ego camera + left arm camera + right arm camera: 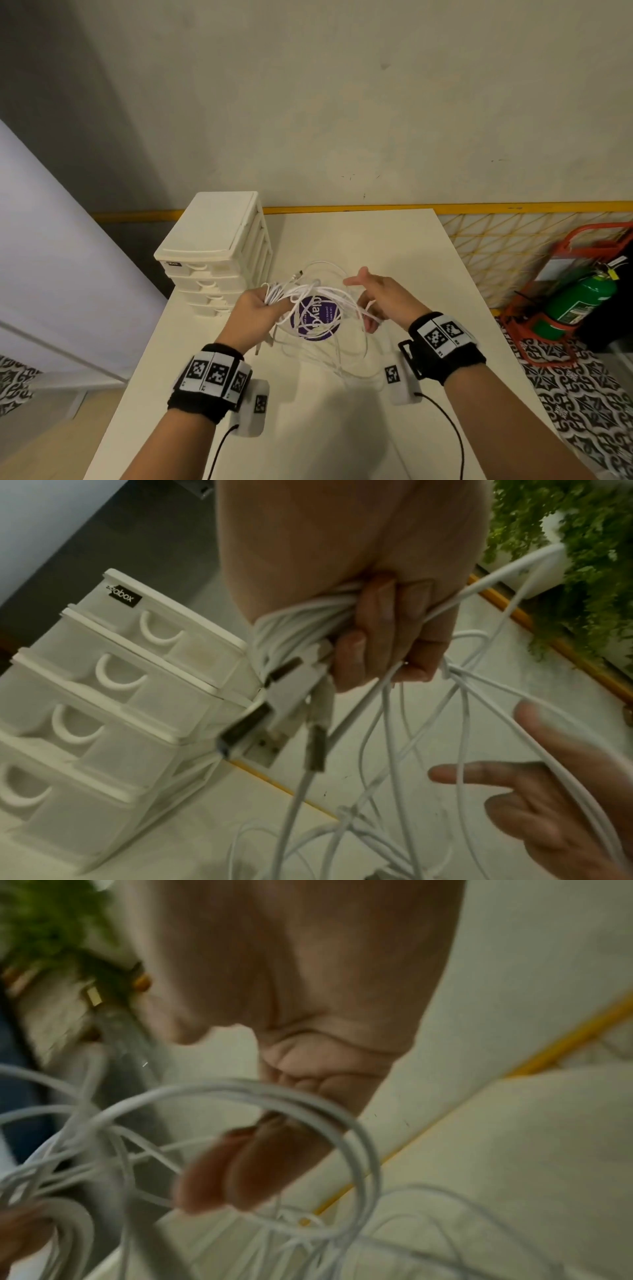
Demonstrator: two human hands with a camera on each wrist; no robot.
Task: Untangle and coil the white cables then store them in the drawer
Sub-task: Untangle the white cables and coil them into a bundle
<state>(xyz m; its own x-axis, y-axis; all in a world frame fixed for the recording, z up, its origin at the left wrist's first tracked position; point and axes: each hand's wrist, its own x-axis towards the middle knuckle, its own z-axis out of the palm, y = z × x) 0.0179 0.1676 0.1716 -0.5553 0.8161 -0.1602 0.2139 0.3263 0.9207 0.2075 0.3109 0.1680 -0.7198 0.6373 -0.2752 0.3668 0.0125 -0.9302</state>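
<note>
I see my left hand [255, 313] clenched round a bunch of the white cables [310, 301], USB plugs [246, 731] dangling below its fingers [373, 631]. My right hand [380, 301], at 3 o'clock of the left, has fingers spread with a cable loop hooked over them. Tangle hangs above the counter [394, 246]; drawer unit [214, 253] at 10 o'clock, drawers shut.

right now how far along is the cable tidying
Early. Done: the left hand grips a gathered bunch of the white cables. In hand: the right hand, a strand looped over its fingers, teases the tangle apart. Left: no finished coil shows, and the drawer unit looks shut.
</note>
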